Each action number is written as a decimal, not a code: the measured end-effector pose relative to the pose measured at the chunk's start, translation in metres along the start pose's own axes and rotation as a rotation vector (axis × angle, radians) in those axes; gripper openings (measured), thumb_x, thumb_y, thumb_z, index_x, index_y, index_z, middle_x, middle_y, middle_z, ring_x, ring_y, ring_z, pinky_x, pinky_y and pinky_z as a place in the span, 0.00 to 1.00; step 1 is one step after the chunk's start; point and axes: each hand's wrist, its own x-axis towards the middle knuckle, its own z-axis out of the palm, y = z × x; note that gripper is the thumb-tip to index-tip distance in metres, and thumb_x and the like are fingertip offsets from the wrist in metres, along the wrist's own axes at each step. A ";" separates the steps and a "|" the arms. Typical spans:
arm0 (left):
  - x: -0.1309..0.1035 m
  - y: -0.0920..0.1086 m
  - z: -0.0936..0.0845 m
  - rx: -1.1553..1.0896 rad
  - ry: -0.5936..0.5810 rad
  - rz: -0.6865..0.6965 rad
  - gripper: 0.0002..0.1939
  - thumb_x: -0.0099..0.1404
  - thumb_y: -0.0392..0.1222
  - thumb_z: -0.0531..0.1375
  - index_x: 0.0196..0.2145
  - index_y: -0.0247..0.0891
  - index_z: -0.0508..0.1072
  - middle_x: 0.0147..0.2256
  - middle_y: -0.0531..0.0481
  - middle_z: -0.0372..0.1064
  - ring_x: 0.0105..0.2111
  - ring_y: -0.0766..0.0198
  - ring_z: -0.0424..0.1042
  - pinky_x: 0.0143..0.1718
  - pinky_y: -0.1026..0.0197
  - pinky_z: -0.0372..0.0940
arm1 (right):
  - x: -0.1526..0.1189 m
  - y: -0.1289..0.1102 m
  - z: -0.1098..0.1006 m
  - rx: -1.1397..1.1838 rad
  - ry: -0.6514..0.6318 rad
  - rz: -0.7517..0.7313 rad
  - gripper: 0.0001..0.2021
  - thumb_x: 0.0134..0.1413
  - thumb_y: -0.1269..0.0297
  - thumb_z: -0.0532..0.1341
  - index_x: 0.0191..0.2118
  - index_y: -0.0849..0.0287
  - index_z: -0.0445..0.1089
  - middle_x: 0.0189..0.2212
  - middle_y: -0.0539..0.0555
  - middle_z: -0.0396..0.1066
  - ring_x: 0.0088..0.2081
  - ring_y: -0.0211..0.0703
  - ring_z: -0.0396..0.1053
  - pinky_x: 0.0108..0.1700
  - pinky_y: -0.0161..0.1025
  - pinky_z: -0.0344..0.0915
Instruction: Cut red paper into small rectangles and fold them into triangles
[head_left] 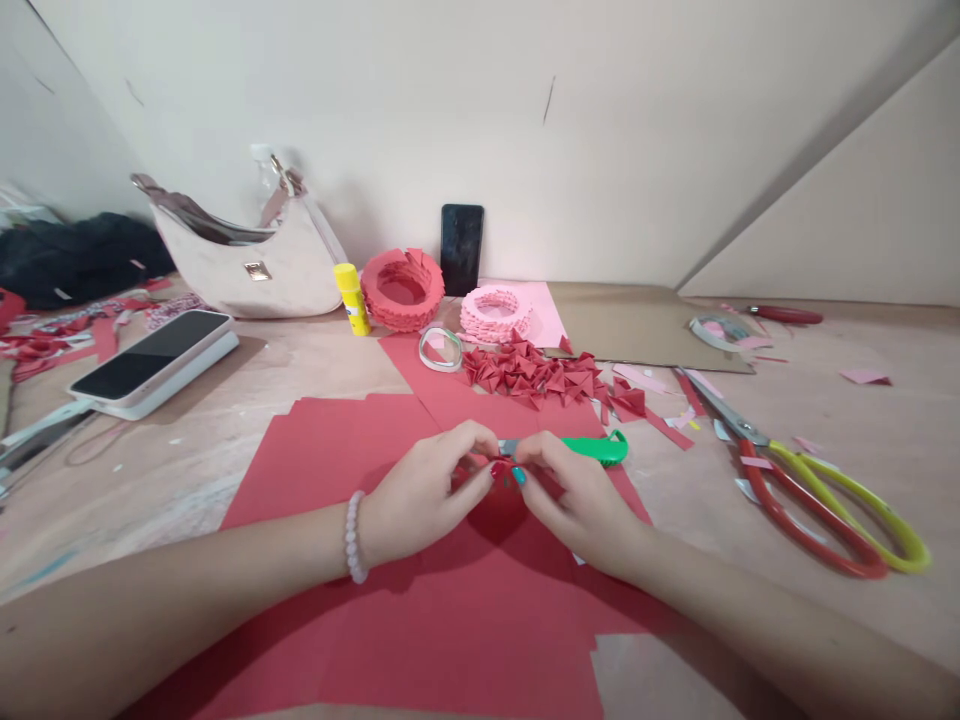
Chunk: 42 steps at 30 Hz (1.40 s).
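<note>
My left hand [424, 490] and my right hand [581, 495] meet over red paper sheets [450, 620], thumbs and forefingers pinching a small piece of red paper [504, 462] between them. The fingers cover most of that piece. Just behind the fingertips lies a cutter with a green handle [600, 448], its blade partly hidden. Farther back is a pile of folded red paper triangles [536, 370]. Behind it stand a red paper ring [403, 290] and a pink paper ring [495, 312].
Large scissors [810, 500] with red and yellow handles lie at the right. A glue stick [352, 300], a white bag [255, 270] and a cased phone [154, 362] are at the left. Cardboard [637, 325] and an upright black phone [461, 248] are at the back.
</note>
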 end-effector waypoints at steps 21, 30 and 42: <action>0.009 -0.008 0.001 -0.277 -0.007 -0.202 0.06 0.57 0.36 0.55 0.34 0.35 0.70 0.32 0.50 0.71 0.33 0.66 0.71 0.34 0.67 0.65 | 0.002 0.004 -0.002 -0.102 0.104 -0.072 0.12 0.53 0.76 0.49 0.38 0.59 0.66 0.30 0.53 0.72 0.32 0.37 0.68 0.34 0.33 0.64; 0.011 -0.009 0.001 -0.341 -0.025 -0.224 0.05 0.56 0.34 0.56 0.31 0.34 0.71 0.27 0.52 0.70 0.26 0.70 0.68 0.30 0.69 0.64 | 0.005 0.005 -0.003 -0.067 0.091 -0.048 0.14 0.51 0.76 0.48 0.39 0.60 0.68 0.27 0.52 0.72 0.28 0.37 0.69 0.30 0.33 0.65; 0.010 -0.005 0.001 -0.399 -0.047 -0.300 0.05 0.57 0.36 0.55 0.28 0.33 0.70 0.20 0.54 0.66 0.19 0.73 0.65 0.20 0.71 0.61 | 0.005 0.007 -0.004 0.259 0.035 0.193 0.10 0.51 0.72 0.52 0.37 0.57 0.68 0.27 0.50 0.71 0.27 0.35 0.69 0.28 0.31 0.65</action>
